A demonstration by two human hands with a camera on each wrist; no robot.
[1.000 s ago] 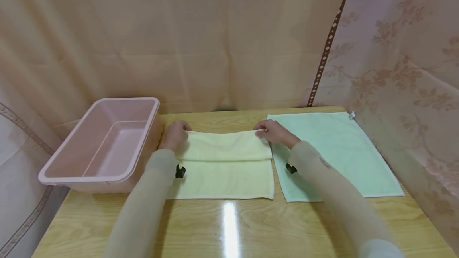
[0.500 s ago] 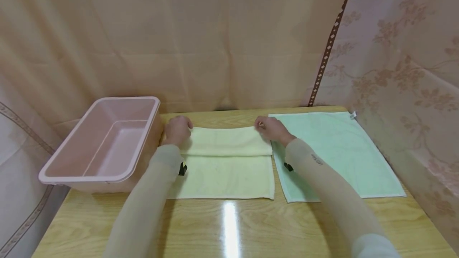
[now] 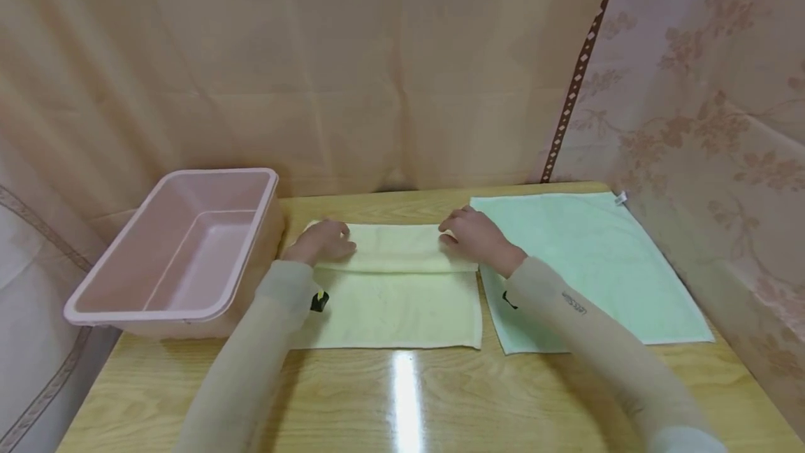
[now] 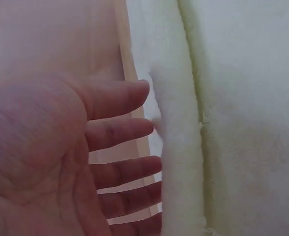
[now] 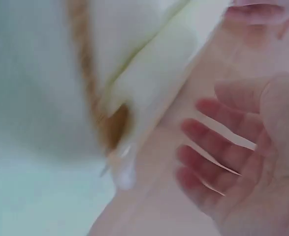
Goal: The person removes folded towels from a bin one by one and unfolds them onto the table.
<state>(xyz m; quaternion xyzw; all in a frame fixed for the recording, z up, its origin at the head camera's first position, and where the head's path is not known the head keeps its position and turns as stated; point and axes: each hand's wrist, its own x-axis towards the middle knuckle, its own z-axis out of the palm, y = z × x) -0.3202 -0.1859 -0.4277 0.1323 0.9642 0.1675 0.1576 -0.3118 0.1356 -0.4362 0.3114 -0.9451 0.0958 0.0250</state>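
Observation:
A pale yellow towel (image 3: 396, 310) lies on the table in the head view, its far part doubled over towards the near side. At the left end of the fold is my left hand (image 3: 323, 240); the left wrist view shows its fingers (image 4: 119, 130) loosely straight, tips at the thick towel edge (image 4: 181, 137). My right hand (image 3: 474, 236) is over the fold's right end. In the right wrist view its relaxed fingers (image 5: 218, 147) hold nothing and appear apart from the towel. A mint green towel (image 3: 591, 271) lies spread flat under the right forearm.
An empty-looking pink basin (image 3: 170, 236) stands on the wooden table (image 3: 352, 397), left of the yellow towel. Beige curtain cloth (image 3: 339, 75) hangs behind the table, and a floral cloth (image 3: 711, 138) hangs along its right side.
Both hands have let go of the yellow towel's far edge, which they pinched earlier. The folded part has settled flat, and the left hand has shifted slightly inward and nearer.

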